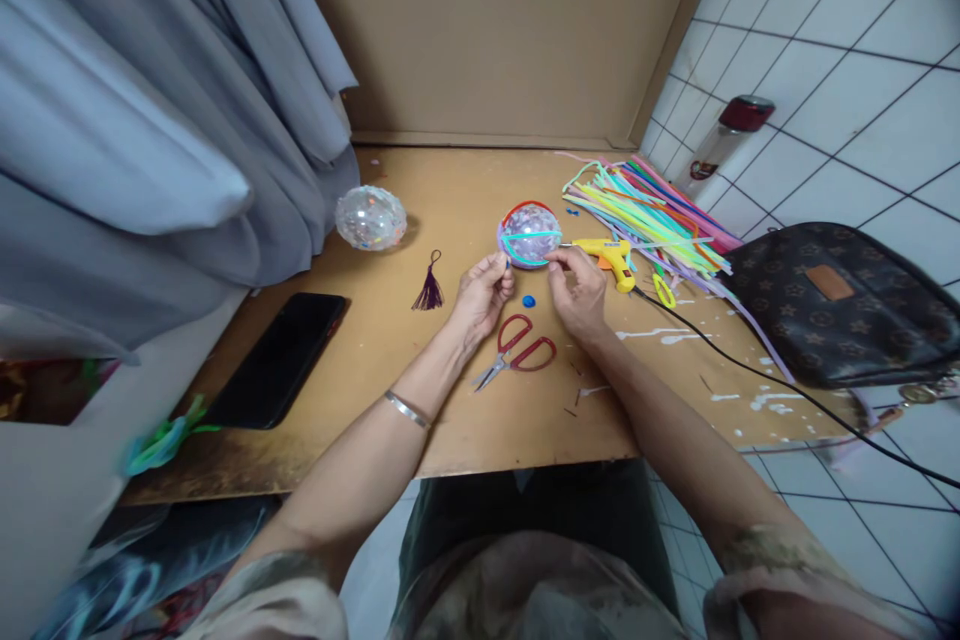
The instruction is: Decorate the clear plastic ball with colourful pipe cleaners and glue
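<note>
A clear glittery ball with red, turquoise and purple pipe cleaners around it sits on the table between both hands. My left hand is closed in a pinch at its lower left side, with a tiny blue piece at the fingertips. At the ball's lower right edge, the fingers of my right hand are pinched against it. Just below lies a small blue coil. Red-handled scissors rest nearer to me. A yellow glue gun lies right of the ball, its nozzle close to it.
Left stand a second clear ball, a dark purple tassel and a black phone. Many pipe cleaners lie at the right, by a brown patterned bag and a red-lidded bottle. A black cord crosses the right side.
</note>
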`<state>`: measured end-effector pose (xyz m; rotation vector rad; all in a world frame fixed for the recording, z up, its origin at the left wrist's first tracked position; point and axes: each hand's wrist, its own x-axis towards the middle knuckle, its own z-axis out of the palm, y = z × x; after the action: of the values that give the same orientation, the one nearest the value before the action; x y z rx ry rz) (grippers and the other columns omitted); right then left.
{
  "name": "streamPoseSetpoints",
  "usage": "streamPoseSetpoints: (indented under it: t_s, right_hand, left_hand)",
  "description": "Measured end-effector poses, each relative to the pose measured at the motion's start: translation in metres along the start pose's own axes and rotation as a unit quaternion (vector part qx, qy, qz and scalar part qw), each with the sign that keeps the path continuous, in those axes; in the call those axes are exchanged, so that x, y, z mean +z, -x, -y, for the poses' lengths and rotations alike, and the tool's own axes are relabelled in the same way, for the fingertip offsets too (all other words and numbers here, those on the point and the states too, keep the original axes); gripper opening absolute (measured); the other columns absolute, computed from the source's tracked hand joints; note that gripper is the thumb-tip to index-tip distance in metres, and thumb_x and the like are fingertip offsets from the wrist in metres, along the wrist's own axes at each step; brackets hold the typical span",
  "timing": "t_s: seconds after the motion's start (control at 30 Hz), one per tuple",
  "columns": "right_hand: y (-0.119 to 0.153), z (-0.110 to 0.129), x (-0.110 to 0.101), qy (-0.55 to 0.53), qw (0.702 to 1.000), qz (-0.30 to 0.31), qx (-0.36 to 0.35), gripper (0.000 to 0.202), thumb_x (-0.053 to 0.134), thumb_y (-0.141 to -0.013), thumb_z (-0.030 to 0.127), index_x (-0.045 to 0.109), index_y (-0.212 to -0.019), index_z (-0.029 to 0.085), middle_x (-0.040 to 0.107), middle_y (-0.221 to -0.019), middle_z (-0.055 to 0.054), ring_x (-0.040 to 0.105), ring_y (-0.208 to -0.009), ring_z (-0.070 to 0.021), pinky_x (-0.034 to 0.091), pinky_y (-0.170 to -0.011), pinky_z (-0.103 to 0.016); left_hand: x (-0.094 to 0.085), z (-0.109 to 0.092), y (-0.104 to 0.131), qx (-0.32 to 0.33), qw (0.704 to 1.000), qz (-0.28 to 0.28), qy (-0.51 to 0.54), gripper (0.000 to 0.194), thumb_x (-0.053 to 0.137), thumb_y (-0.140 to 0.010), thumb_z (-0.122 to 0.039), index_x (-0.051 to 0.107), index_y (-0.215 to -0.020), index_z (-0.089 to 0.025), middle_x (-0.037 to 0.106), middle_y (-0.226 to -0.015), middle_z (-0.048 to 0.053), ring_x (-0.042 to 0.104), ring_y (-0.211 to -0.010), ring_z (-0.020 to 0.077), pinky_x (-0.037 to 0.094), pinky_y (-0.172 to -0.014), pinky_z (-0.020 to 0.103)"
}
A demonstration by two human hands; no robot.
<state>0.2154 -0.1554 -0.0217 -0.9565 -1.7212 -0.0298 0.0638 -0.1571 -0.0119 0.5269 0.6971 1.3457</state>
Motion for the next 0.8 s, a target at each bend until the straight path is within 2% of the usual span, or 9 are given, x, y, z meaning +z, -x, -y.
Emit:
streamPoseSetpoints:
  t_s: [0.3, 0.53, 0.8]
  right_hand:
    - [0.005, -0.006, 0.004, 0.015, 1.000, 0.004, -0.007, 0.016, 0.047, -0.089, 0.017, 0.063, -0.090, 0.021, 0.068, -0.081, -0.005, 0.063, -0.076, -0.0205, 0.050, -0.072, -0.034]
    - [0.009, 0.002, 0.008, 0.014, 0.999, 0.021, -0.046, 0.018, 0.046, -0.092, 0.020, 0.063, -0.092, 0.021, 0.070, -0.081, -0.006, 0.064, -0.077, -0.0210, 0.048, -0.072, -0.034]
    - [0.009, 0.009, 0.007, 0.004, 1.000, 0.020, -0.017, 0.019, 0.048, -0.091, 0.024, 0.061, -0.105, 0.021, 0.066, -0.080, -0.005, 0.062, -0.072, -0.0205, 0.051, -0.072, -0.036]
  left_hand:
    - [0.002, 0.010, 0.001, 0.033, 0.999, 0.025, -0.035, 0.025, 0.078, -0.076, -0.018, 0.056, -0.064, -0.014, 0.049, -0.052, -0.005, 0.042, -0.048, 0.0032, 0.034, -0.049, 0.013]
    - [0.003, 0.009, 0.002, 0.050, 0.997, 0.032, -0.044, 0.028, 0.083, -0.072, -0.024, 0.058, -0.063, -0.014, 0.049, -0.053, -0.005, 0.041, -0.049, 0.0032, 0.034, -0.050, 0.013]
    - [0.003, 0.015, 0.005, 0.060, 0.993, 0.064, -0.077, 0.035, 0.084, -0.070, -0.034, 0.056, -0.061, -0.014, 0.048, -0.052, -0.005, 0.039, -0.049, 0.0033, 0.034, -0.050, 0.015]
